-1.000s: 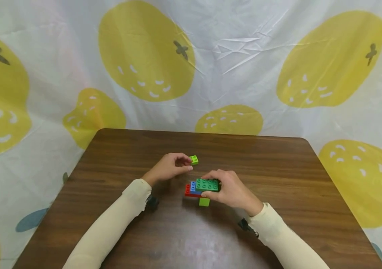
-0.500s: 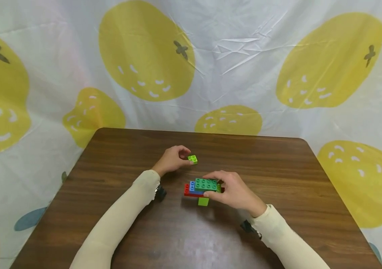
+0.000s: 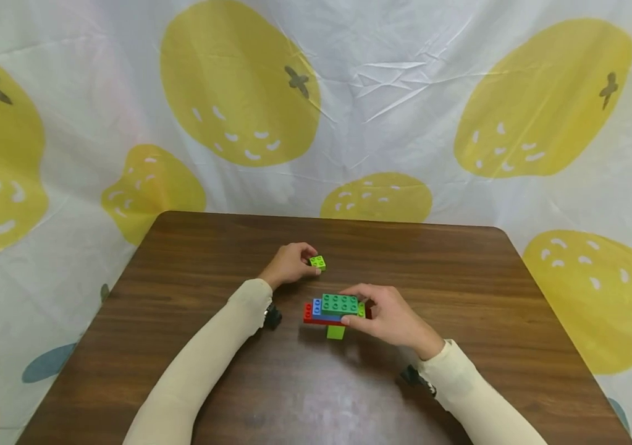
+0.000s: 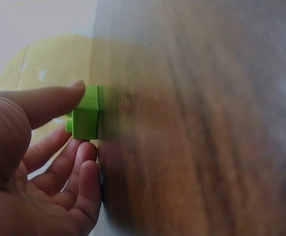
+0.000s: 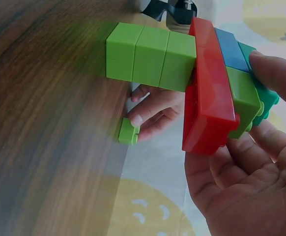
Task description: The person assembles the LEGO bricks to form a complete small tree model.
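My left hand (image 3: 290, 266) pinches a small lime-green toy brick (image 3: 318, 263) on the table, thumb on one side and fingers on the other. Nearer to me, my right hand (image 3: 390, 318) grips a build of toy bricks from its right side. On top sits a dark green brick (image 3: 340, 303), over a blue brick (image 3: 317, 307) and a lime brick (image 5: 243, 96) side by side. These rest on a long red brick (image 5: 212, 73). Beneath the red one, a column of three lime bricks (image 5: 150, 54) reaches down to the table, seen sideways in the right wrist view.
The brown wood-grain table (image 3: 238, 383) spans the work area. Behind it hangs a white cloth (image 3: 388, 123) printed with yellow fruit. Each wrist wears a small dark device, such as the left wrist camera (image 3: 273, 316).
My left hand has moved slightly right and away from me, and its thumb and fingers have closed on the small lime-green brick. The right hand and its build have barely shifted.
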Demonstrator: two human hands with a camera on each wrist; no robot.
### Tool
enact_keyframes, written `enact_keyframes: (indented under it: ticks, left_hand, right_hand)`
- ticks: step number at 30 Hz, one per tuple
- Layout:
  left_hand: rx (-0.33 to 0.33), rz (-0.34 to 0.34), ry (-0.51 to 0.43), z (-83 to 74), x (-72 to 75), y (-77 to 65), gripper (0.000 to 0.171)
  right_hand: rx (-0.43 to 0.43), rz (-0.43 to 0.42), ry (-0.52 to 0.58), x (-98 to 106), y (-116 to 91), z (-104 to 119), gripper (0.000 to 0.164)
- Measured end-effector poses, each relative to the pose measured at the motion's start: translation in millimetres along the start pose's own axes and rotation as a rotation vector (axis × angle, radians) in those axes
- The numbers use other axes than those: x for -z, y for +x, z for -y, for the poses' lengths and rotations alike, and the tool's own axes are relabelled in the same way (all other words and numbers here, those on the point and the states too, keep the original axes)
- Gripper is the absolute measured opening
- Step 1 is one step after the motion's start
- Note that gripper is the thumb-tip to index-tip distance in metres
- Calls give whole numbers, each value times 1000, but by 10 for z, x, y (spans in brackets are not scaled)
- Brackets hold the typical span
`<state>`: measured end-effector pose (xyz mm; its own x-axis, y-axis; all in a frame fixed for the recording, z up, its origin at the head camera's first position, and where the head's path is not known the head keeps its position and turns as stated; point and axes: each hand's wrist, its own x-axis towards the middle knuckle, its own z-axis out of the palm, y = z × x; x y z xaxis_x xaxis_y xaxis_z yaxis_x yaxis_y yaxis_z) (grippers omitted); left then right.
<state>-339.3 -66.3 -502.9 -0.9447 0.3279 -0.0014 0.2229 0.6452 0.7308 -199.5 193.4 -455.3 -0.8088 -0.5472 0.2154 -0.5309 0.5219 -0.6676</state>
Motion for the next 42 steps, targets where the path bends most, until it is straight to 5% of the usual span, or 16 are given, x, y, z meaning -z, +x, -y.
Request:
enact_keyframes:
  ticks: [10,21,42]
  left_hand:
    - [-8,13,3,19,28,-72,36]
    - [-71,33,-33,1,223,-241,40]
    - [-250,64,-134,-550,439,-777,36]
  right_hand:
    - [-10,13,32,-9,-28,-9,41]
    - [0,7,14,-4,-3,-22,39]
    - [6,15,19,-17,-25,-52,37]
